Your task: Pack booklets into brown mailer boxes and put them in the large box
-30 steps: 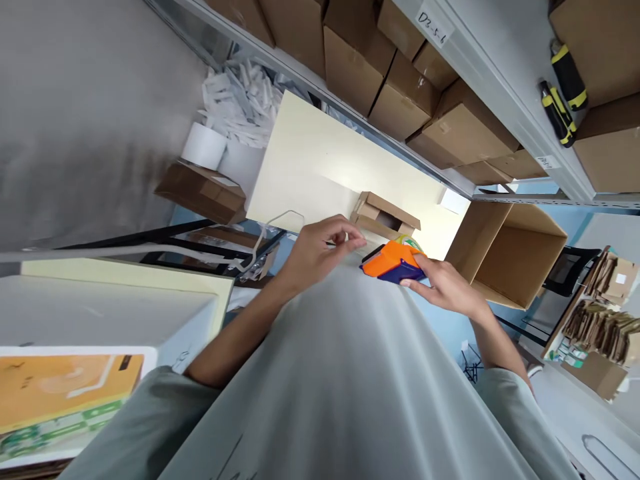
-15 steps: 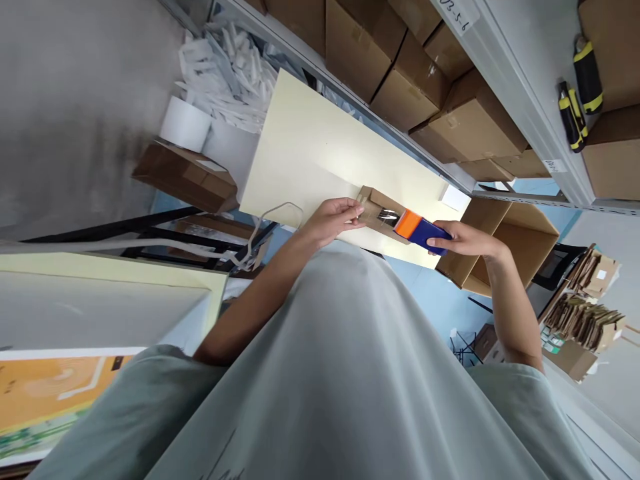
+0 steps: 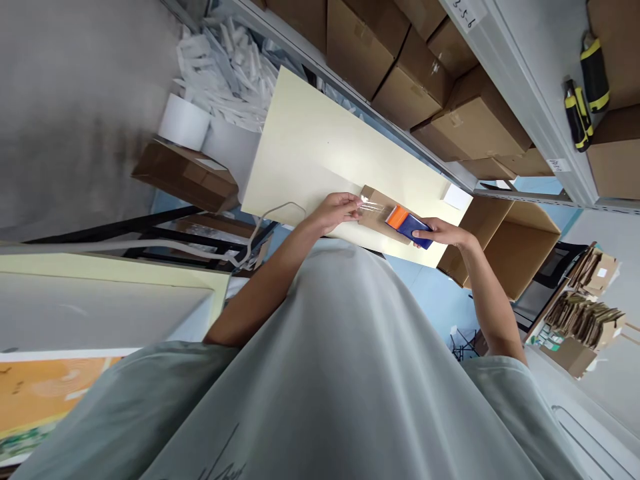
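Note:
A small brown cardboard box (image 3: 376,195) lies on the cream tabletop in front of me. My left hand (image 3: 340,210) is closed at its left end, thumb and fingertips together on the edge. Shiny clear tape (image 3: 371,205) runs along the top of the box from near those fingertips. In my right hand (image 3: 440,232) is a blue tape dispenser (image 3: 411,227) with an orange front (image 3: 397,217), held low over the right part of the box. Whether the left fingertips also pin the tape is hard to make out.
Cardboard boxes (image 3: 415,80) fill the shelf rack beyond the cream tabletop (image 3: 305,147). Yellow-and-black cutters (image 3: 577,115) lie on the upper shelf. An open carton (image 3: 517,243) stands at the right. A white roll (image 3: 184,122) and a brown box (image 3: 185,175) are at the left, near a cable (image 3: 257,230).
My right hand has moved the tape dispenser left and closer to the box. The shine of the tape now shows nearer my left fingertips. My left hand has hardly moved.

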`<state>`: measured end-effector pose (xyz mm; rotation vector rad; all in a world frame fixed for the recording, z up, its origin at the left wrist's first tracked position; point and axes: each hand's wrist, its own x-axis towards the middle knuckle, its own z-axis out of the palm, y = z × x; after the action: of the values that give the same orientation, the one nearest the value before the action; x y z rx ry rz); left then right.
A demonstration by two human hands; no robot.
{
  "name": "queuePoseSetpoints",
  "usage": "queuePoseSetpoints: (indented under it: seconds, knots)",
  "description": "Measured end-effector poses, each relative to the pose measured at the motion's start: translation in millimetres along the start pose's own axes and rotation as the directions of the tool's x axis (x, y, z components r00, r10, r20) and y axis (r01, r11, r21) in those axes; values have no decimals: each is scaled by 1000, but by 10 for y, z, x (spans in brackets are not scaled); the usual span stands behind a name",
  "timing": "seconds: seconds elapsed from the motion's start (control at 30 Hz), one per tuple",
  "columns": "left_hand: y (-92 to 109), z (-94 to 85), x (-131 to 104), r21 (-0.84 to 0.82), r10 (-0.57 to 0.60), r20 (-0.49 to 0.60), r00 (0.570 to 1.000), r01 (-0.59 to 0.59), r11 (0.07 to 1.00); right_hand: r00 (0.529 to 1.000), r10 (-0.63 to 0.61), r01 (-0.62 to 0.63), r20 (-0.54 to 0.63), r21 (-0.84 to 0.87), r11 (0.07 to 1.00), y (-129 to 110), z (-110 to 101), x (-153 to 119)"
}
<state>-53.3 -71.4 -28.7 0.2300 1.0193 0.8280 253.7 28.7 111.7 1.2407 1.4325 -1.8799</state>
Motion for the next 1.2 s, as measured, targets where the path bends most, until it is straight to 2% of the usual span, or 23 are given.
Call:
queuePoseSetpoints:
  seconds: [0.13, 0.27, 0.5, 0.57, 0.7, 0.77, 0.87, 0.93, 1.0, 1.07, 1.13, 1.2]
  knots:
    - [-33, -39, 58, 105, 36, -65, 997, -29, 994, 1000, -13, 14, 13, -33, 999, -26, -3, 34]
    - [-118, -91, 167, 108, 44, -88, 995, -35, 994, 999, -11, 13, 36, -56, 998, -106, -7, 65]
    - [-365, -104, 426, 225, 137, -96, 986, -113, 968, 999, 14, -10, 47, -68, 998, -202, 26, 102]
    - [-447, -102, 462, 269, 142, -144, 979, -100, 958, 999, 17, -14, 46, -72, 997, -192, 39, 106]
    - [-542, -146, 369, 480, 195, -329, 924, -14, 877, 999, 17, -14, 39, -73, 997, -146, 60, 116]
    - [-536, -132, 241, 565, 297, -297, 907, -84, 821, 999, 14, -11, 38, -80, 997, -120, 64, 131]
    - [-481, 14, 48, 658, 430, -23, 903, -310, 687, 999, 1, 3, 35, -99, 995, -81, 58, 165]
    - [-435, 173, -5, 728, 415, 179, 892, -403, 554, 999, -20, 25, 41, -109, 994, -54, 50, 190]
    - [-397, 330, 22, 810, 342, 313, 886, -437, 391, 998, -35, 39, 43, -118, 992, -30, 41, 213]
    - [-374, 449, 94, 877, 267, 373, 889, -431, 212, 998, -41, 45, 38, -126, 991, -11, 31, 234]
    - [-367, 520, 157, 916, 228, 377, 897, -398, 50, 998, -51, 55, 34, -127, 990, 2, 24, 253]
    - [-371, 554, 181, 934, 225, 357, 907, -352, -61, 997, -55, 61, 55, -109, 992, 16, 19, 269]
